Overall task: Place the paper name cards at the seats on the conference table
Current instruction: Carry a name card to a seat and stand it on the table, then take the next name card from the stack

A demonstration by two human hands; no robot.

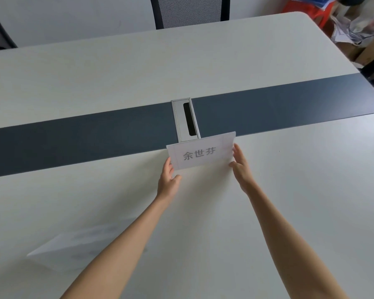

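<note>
A white folded paper name card with three printed characters stands on the white conference table, just in front of the dark grey centre strip. My left hand touches the card's lower left corner with its fingertips. My right hand rests against the card's right edge, fingers extended. Both hands flank the card rather than wrap around it. More white paper sheets lie flat on the table at the near left, blurred.
A silver cable port with a dark slot sits in the centre strip right behind the card. A mesh-backed chair stands at the far side. A red stool and cluttered papers fill the far right corner beyond the table.
</note>
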